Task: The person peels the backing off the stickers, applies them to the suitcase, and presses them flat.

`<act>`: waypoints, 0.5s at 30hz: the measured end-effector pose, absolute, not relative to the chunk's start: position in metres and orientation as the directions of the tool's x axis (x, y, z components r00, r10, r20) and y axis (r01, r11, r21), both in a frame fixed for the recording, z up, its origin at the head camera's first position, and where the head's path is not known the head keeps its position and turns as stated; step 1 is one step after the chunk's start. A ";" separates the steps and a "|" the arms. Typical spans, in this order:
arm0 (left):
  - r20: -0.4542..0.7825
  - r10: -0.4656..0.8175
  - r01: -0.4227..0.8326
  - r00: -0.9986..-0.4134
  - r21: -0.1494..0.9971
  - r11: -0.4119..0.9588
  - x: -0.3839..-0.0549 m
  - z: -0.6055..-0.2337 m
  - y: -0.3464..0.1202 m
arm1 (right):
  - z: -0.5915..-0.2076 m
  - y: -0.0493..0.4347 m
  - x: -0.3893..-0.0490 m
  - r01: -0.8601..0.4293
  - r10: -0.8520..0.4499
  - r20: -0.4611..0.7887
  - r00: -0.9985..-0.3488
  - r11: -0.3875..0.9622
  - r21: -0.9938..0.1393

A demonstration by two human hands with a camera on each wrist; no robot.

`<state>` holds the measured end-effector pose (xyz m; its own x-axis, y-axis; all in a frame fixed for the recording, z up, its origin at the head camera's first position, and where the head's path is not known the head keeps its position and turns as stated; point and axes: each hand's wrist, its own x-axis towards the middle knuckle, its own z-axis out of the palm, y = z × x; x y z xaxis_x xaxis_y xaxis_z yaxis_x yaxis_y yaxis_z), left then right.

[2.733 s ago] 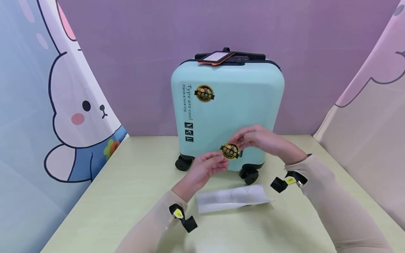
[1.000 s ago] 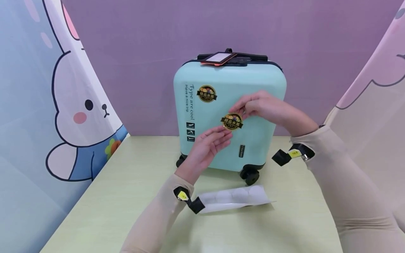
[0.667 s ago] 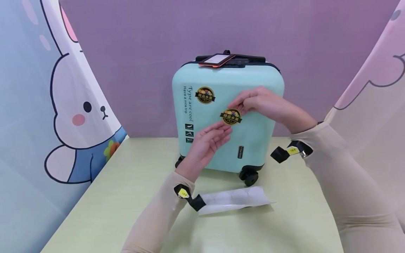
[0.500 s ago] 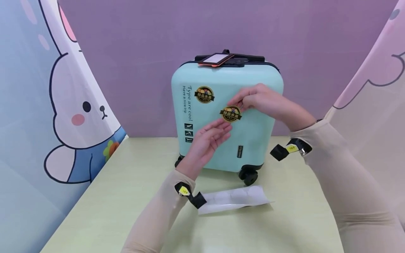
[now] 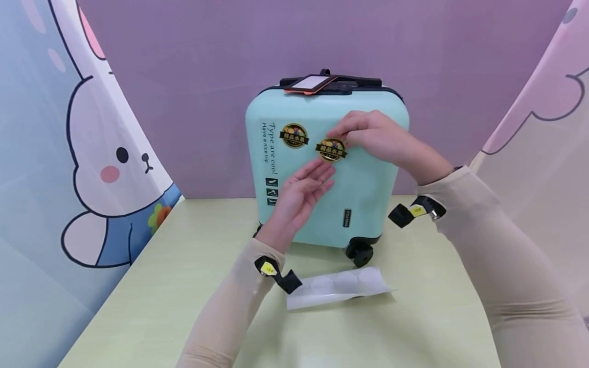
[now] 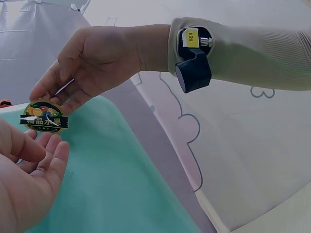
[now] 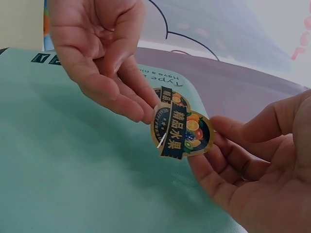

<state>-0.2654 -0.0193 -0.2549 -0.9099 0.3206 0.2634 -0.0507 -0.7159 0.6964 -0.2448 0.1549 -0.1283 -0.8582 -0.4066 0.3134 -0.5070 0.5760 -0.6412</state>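
A round black-and-gold fruit sticker point(image 5: 331, 150) is held up before the front of a mint-green suitcase point(image 5: 363, 189). My right hand point(image 5: 379, 138) pinches its upper right edge between thumb and fingers, as the right wrist view also shows. The extended fingertips of my left hand point(image 5: 299, 197) are right at the lower edge of this sticker point(image 7: 182, 131), thumb held apart from it. A matching sticker point(image 5: 294, 136) lies flat on the suitcase to the upper left, beside printed lettering; in the right wrist view the held one partly covers it.
A white backing sheet point(image 5: 340, 289) with round outlines lies on the pale table point(image 5: 193, 266) before the suitcase. A luggage tag point(image 5: 310, 83) rests on top by the handle. Black wheels point(image 5: 359, 252) stand below. Printed cloth point(image 5: 119, 168) hangs at the left, plain purple cloth behind.
Both hands have carried the sticker up from the suitcase's lower part to almost level with the stuck one. My left thumb, earlier at the sticker's edge, is now away from it.
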 end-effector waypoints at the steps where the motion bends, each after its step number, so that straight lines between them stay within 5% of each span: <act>1: 0.265 0.319 -0.050 -0.910 0.695 -0.718 -0.266 -0.255 -0.019 | -0.129 0.154 -0.245 -0.515 -0.407 0.324 -0.854 0.583 -0.628; 15: 0.319 0.326 -0.046 -0.890 0.649 -0.759 -0.273 -0.254 -0.013 | -0.137 0.147 -0.252 -0.613 -0.445 0.423 -0.789 0.615 -0.496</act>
<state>-0.2730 -0.0130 -0.2537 -0.8899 0.3261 0.3188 -0.0456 -0.7592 0.6493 -0.2518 0.1473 -0.1366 -0.7895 -0.4450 0.4227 -0.6125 0.6152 -0.4963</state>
